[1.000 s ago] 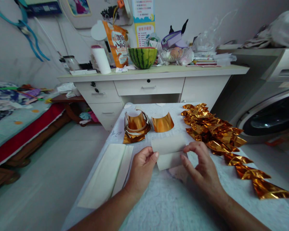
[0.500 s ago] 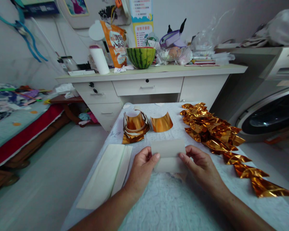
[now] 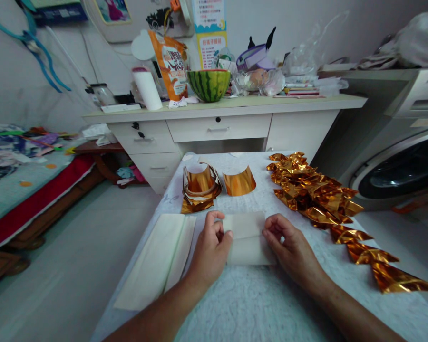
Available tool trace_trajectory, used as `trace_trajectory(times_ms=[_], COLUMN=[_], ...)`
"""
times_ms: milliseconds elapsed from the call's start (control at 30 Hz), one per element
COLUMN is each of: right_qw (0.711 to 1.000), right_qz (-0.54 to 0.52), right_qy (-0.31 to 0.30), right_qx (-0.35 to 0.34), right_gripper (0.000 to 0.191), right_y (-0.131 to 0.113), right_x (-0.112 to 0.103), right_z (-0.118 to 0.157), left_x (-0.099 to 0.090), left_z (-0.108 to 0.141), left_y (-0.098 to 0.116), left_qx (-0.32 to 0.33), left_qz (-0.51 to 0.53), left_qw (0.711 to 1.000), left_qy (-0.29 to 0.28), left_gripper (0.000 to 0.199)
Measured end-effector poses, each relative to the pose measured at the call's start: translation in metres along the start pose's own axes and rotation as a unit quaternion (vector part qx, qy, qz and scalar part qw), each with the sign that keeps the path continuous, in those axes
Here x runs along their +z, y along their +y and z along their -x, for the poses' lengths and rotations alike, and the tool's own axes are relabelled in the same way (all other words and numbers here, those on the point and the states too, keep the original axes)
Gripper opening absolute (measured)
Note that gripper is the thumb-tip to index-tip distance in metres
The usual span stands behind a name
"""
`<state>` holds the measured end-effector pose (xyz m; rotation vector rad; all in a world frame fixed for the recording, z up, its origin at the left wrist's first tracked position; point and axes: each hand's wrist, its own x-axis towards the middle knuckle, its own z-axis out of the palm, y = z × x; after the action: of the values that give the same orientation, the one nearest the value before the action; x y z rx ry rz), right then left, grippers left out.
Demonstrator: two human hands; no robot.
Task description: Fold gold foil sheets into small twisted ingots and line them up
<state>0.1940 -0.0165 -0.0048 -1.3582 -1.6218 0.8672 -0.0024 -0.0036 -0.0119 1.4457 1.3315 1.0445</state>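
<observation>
Between my two hands is a pale sheet of paper (image 3: 248,240) with a crease or edge running across its middle. My left hand (image 3: 212,244) pinches its left side between thumb and fingers. At the right side, my right hand (image 3: 285,242) grips the paper the same way. Beyond the hands lie a stack of curled gold foil sheets (image 3: 200,185) and one separate curved gold foil sheet (image 3: 240,181). A stack of long pale paper (image 3: 157,256) rests beside my left forearm. To the right spreads a heap of folded gold foil pieces (image 3: 303,185).
A cloth-covered table (image 3: 257,304) carries the papers and foil. Behind it stands a white desk (image 3: 221,111) holding a cut watermelon (image 3: 209,85), an orange snack bag (image 3: 171,66) and plastic bags. A washing machine (image 3: 388,137) is at the right, a bed (image 3: 39,185) at the left.
The paper has come down slightly toward me and lies lower. My right hand has shifted a little left along its edge, and my left index finger has lifted.
</observation>
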Motion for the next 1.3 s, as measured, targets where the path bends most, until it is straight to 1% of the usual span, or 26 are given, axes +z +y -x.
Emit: trace_trajectory(times_ms=[67, 100, 233, 300, 400, 467, 533, 600, 633, 700, 767, 800, 833, 933, 1033, 1100, 1200, 1300], right_qw=[0.999, 0.998, 0.988, 0.982, 0.976, 0.971, 0.968, 0.966, 0.966, 0.967, 0.968, 0.969, 0.969, 0.967, 0.96, 0.956, 0.954, 0.951], right_qz=[0.042, 0.063, 0.151, 0.184, 0.214, 0.231, 0.244, 0.248, 0.247, 0.243, 0.237, 0.233, 0.23, 0.225, 0.227, 0.23, 0.23, 0.223], right_qy=[-0.02, -0.026, -0.029, -0.026, -0.029, -0.035, -0.039, -0.044, -0.048, -0.055, -0.062, -0.064, -0.068, -0.094, -0.136, -0.154, -0.168, -0.197], right_qx=[-0.004, -0.004, -0.015, -0.024, -0.036, -0.043, -0.051, -0.057, -0.059, -0.059, -0.058, -0.06, -0.062, -0.072, -0.089, -0.097, -0.097, -0.085], right_gripper=[0.011, 0.012, 0.012, 0.013, 0.015, 0.016, 0.016, 0.017, 0.017, 0.019, 0.022, 0.024, 0.026, 0.034, 0.045, 0.049, 0.046, 0.04], right_y=[0.0, 0.001, 0.005, 0.008, 0.011, 0.012, 0.012, 0.012, 0.011, 0.011, 0.012, 0.012, 0.012, 0.011, 0.01, 0.009, 0.01, 0.01], right_x=[-0.001, -0.001, -0.001, 0.0, 0.0, 0.0, 0.0, -0.001, -0.001, -0.003, -0.005, -0.007, -0.009, -0.016, -0.024, -0.029, -0.034, -0.037], right_z=[0.0, -0.001, -0.003, -0.005, -0.006, -0.007, -0.008, -0.008, -0.008, -0.008, -0.008, -0.008, -0.008, -0.006, -0.005, -0.004, -0.005, -0.005], left_x=[-0.002, -0.002, -0.003, -0.003, -0.003, -0.004, -0.005, -0.006, -0.006, -0.005, -0.004, -0.003, -0.002, -0.001, -0.001, -0.002, -0.003, -0.003], left_z=[0.001, 0.001, 0.0, -0.001, -0.001, 0.0, 0.001, 0.0, 0.0, -0.001, -0.003, -0.003, -0.004, -0.003, -0.001, 0.001, 0.002, 0.003], left_y=[0.002, 0.003, 0.004, 0.003, 0.003, 0.004, 0.006, 0.006, 0.005, 0.001, -0.005, -0.007, -0.01, -0.012, -0.006, -0.001, 0.003, 0.004], left_qx=[0.019, 0.034, 0.105, 0.121, 0.123, 0.124, 0.134, 0.156, 0.17, 0.202, 0.231, 0.241, 0.244, 0.248, 0.241, 0.229, 0.215, 0.21], left_qz=[-0.085, -0.131, -0.278, -0.326, -0.365, -0.38, -0.388, -0.383, -0.373, -0.34, -0.308, -0.304, -0.31, -0.335, -0.349, -0.347, -0.345, -0.348], left_qw=[0.996, 0.99, 0.954, 0.936, 0.92, 0.914, 0.91, 0.91, 0.911, 0.914, 0.909, 0.904, 0.9, 0.889, 0.883, 0.885, 0.889, 0.889], left_qy=[-0.021, -0.03, -0.047, -0.053, -0.069, -0.069, -0.05, -0.032, -0.038, -0.088, -0.16, -0.18, -0.186, -0.19, -0.202, -0.208, -0.21, -0.213], left_gripper=[0.01, 0.008, 0.012, 0.012, 0.011, 0.011, 0.012, 0.019, 0.024, 0.032, 0.038, 0.039, 0.039, 0.039, 0.035, 0.031, 0.029, 0.031])
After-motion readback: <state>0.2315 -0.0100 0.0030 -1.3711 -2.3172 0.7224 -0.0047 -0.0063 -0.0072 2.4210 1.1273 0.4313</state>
